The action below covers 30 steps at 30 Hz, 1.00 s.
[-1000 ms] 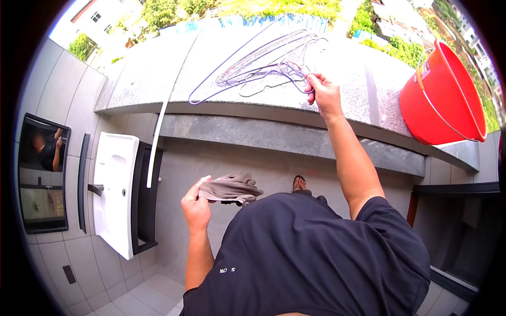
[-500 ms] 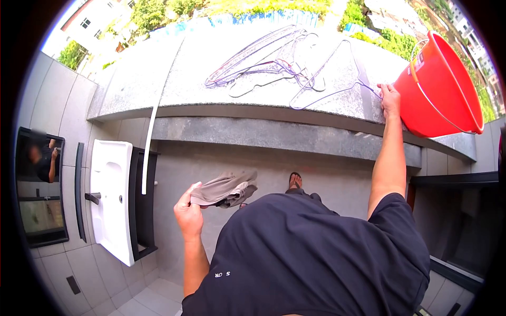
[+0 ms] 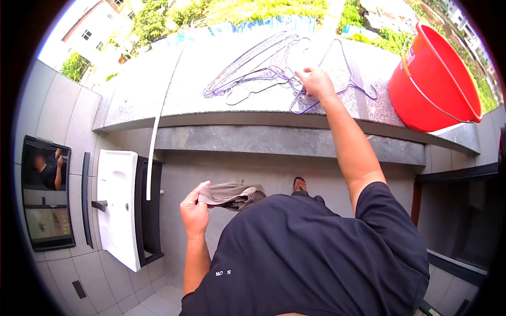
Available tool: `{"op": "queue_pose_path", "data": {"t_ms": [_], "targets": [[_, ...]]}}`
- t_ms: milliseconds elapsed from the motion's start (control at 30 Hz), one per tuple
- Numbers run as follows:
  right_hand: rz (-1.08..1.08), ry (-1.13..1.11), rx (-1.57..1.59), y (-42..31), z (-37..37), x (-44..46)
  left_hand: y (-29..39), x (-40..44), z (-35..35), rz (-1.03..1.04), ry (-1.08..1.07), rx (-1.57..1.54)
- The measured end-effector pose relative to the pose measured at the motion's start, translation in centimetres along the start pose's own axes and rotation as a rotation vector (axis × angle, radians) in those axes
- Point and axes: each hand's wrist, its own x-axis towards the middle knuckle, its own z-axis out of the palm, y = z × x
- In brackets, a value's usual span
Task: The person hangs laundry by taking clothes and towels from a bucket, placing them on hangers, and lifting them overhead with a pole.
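Observation:
My left hand [image 3: 195, 213] is closed on one end of a grey-brown garment [image 3: 229, 196], which hangs bunched toward my body; its exact kind is hidden by the folds. My right hand [image 3: 318, 84] is stretched over the ledge, fingers curved and apart at the hooks of a pile of wire hangers [image 3: 247, 66]. Whether the fingertips touch a hook is unclear. Under that hand lies a separate purple hanger [image 3: 348, 63], its hook pointing right and part of it covered by the hand.
A red bucket [image 3: 437, 79] with a wire handle stands on the ledge [image 3: 132, 100] at the right. A white pole [image 3: 153, 152] crosses the ledge edge at left. Below are a white washbasin [image 3: 117, 210] and a mirror [image 3: 48, 195] on the tiled wall.
My right hand has left the hook of the separate hanger near the bucket and moved left to the hanger pile. My left hand still holds the garment. The view has shifted slightly.

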Motion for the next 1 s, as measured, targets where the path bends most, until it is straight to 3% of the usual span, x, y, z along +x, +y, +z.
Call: {"op": "queue_pose_path", "data": {"t_ms": [67,133,200,267,433,600,733,800,833,867,933,967,1000], "targets": [[0.075,-0.078,-0.108,-4.3,-0.1,-1.6,-0.1,-0.1,-0.1,0.015,0.007,0.017],[-0.033,-0.051,-0.432,-2.7,2.5,1.4,-0.1,-0.4,-0.3,0.033,0.015,0.05],[0.043,-0.133,-0.379,-2.6,2.8,2.7,-0.2,-0.8,-0.5,0.02,0.04,0.036],[0.09,-0.174,-0.164,-3.2,2.3,2.8,-0.5,-1.3,-0.7,-0.014,0.081,0.001],[0.101,-0.189,0.841,-4.2,2.0,1.9,-1.7,-2.3,-1.2,-0.042,0.111,-0.013],[-0.177,-0.077,0.96,-7.4,-0.3,0.0,-1.8,-2.3,-1.5,-0.034,0.095,-0.014],[-0.406,0.175,1.365,-8.9,-2.3,-1.3,-1.3,-1.9,-1.2,-0.014,0.116,-0.019],[-0.282,0.009,1.624,-11.5,-1.2,-4.0,-1.4,-1.8,-1.2,-0.016,0.094,-0.011],[-0.221,-0.197,1.619,-11.2,0.1,-4.1,-1.2,-1.9,-1.0,-0.023,0.084,-0.012],[-0.123,-0.151,1.622,-12.7,0.7,-5.5,-0.7,-1.9,-0.7,-0.037,0.081,-0.01],[-0.145,-0.285,1.52,-9.2,2.5,-3.2,-0.6,-1.4,-0.8,-0.012,0.079,0.018],[-0.09,-0.13,1.396,-12.3,1.6,-5.8,-0.5,-1.2,-0.9,0.006,0.095,0.002],[-0.111,-0.255,1.452,-12.4,1.7,-6.5,-0.2,-0.9,-1.2,0.022,0.115,-0.01]]}}
